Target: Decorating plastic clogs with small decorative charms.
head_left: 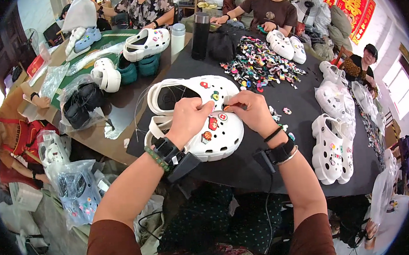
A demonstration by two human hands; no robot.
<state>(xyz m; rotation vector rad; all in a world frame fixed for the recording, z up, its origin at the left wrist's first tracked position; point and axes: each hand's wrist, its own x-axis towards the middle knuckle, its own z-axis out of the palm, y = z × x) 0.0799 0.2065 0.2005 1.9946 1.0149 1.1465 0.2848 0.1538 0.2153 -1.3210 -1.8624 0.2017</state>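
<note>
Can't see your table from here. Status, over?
Left hand, right hand at the white clogs; grip unclear. Clogs side by side, colourful charms on both. Charm pile beyond, not in the way.

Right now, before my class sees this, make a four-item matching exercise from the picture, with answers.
1. Black bottle
2. Loose shoe charms
3. Right hand
4. Light-blue clogs with charms

A. Bagged, at the picture's lower left
B. Fingers at the white clogs
C. Standing upright
D. Heaped on the black tabletop

Pairs: 1-C, 2-D, 3-B, 4-A
</note>
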